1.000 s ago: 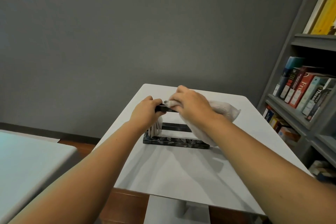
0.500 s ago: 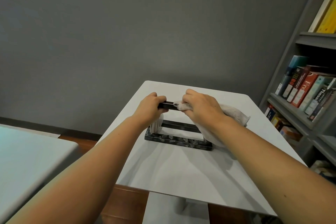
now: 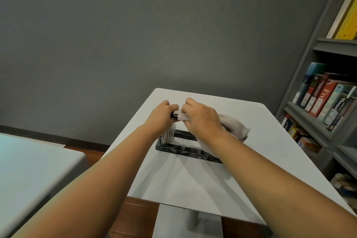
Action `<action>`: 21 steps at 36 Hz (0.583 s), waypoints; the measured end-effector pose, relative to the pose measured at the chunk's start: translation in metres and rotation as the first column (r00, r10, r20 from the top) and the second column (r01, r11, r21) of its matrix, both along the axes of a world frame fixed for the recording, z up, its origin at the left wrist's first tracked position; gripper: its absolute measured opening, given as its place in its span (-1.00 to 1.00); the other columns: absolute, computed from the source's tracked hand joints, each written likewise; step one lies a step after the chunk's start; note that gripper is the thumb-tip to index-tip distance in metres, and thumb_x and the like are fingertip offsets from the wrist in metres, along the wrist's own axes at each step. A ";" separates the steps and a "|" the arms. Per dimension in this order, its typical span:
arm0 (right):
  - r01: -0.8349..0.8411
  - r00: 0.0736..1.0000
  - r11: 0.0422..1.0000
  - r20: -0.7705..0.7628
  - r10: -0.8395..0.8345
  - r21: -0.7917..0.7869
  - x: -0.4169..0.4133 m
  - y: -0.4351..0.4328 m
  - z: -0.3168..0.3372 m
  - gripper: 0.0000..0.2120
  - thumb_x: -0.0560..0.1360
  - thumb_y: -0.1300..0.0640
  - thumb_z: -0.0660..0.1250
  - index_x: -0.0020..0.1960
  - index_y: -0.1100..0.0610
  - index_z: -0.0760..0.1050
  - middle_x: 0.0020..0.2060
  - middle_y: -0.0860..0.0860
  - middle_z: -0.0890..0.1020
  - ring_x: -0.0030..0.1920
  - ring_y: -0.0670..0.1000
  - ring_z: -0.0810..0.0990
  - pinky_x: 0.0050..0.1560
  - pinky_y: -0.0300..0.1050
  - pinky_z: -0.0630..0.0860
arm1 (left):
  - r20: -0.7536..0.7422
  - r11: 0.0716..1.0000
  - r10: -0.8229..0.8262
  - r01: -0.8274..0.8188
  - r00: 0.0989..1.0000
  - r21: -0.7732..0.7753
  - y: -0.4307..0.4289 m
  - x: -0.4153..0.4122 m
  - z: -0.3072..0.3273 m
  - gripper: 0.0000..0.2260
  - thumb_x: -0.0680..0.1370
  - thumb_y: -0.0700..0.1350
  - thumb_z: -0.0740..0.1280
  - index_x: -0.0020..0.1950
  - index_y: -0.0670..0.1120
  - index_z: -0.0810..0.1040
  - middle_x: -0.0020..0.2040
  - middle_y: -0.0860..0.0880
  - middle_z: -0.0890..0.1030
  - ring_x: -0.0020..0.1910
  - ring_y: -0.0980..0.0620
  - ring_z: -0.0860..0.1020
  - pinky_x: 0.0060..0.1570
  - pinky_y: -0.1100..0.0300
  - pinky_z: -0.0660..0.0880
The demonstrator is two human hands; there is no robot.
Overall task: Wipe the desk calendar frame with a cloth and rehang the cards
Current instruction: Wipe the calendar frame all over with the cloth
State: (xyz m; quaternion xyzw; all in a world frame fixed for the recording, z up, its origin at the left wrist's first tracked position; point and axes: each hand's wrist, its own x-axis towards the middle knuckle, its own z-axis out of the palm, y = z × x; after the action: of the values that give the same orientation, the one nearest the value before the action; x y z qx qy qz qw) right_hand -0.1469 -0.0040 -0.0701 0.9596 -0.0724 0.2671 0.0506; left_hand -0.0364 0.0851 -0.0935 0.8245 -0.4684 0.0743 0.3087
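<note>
Left hand (image 3: pixel 161 117) grips the dark marbled calendar frame (image 3: pixel 185 150) on the white desk (image 3: pixel 193 181), right hand (image 3: pixel 202 120) clamps a pale cloth (image 3: pixel 236 126); grey bookshelf (image 3: pixel 316 128) beside the desk.

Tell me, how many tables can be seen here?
2. The middle table bears the calendar frame; the left table sits at the left edge, partly cut off. Others may lie out of view.

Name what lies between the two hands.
Head view: only the bunched tip of the cloth, against the calendar frame, lies between left hand and right hand.
</note>
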 end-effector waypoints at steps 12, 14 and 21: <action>0.091 0.996 0.996 0.011 -0.091 -0.007 -0.037 -0.032 0.001 -0.89 0.51 0.11 0.27 -0.10 0.16 0.43 -0.10 0.05 0.48 -0.16 0.12 0.50 -0.28 -0.10 0.25 | 0.004 1.000 0.005 -0.005 1.000 0.018 -0.002 0.003 -0.001 -0.88 0.52 -0.14 0.34 -0.02 -0.19 0.54 -0.14 -0.07 0.37 -0.16 -0.03 0.38 -0.17 0.23 0.25; 0.108 0.994 0.994 0.005 -0.108 0.003 -0.045 -0.041 0.002 -0.88 0.50 0.08 0.28 -0.10 0.14 0.43 -0.09 0.02 0.48 -0.15 0.11 0.51 -0.27 -0.12 0.24 | 0.000 1.000 0.005 -0.005 1.000 0.020 -0.001 0.003 -0.001 -0.87 0.53 -0.14 0.34 -0.02 -0.19 0.54 -0.13 -0.08 0.38 -0.15 -0.03 0.38 -0.16 0.24 0.26; 0.147 0.989 0.988 0.004 -0.147 0.057 -0.070 -0.061 0.003 -0.87 0.49 0.07 0.32 -0.09 0.13 0.45 -0.12 -0.03 0.47 -0.22 0.07 0.46 -0.26 -0.14 0.25 | 0.002 1.000 0.010 -0.010 1.000 0.026 -0.002 0.003 0.000 -0.87 0.52 -0.15 0.35 -0.03 -0.21 0.53 -0.14 -0.09 0.37 -0.17 -0.05 0.38 -0.19 0.23 0.24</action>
State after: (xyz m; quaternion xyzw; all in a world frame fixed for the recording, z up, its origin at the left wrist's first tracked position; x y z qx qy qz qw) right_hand -0.2166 -0.0655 -0.0675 0.9516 -0.1507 0.2642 0.0428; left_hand -0.0335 0.0832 -0.0937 0.8308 -0.4655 0.0706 0.2968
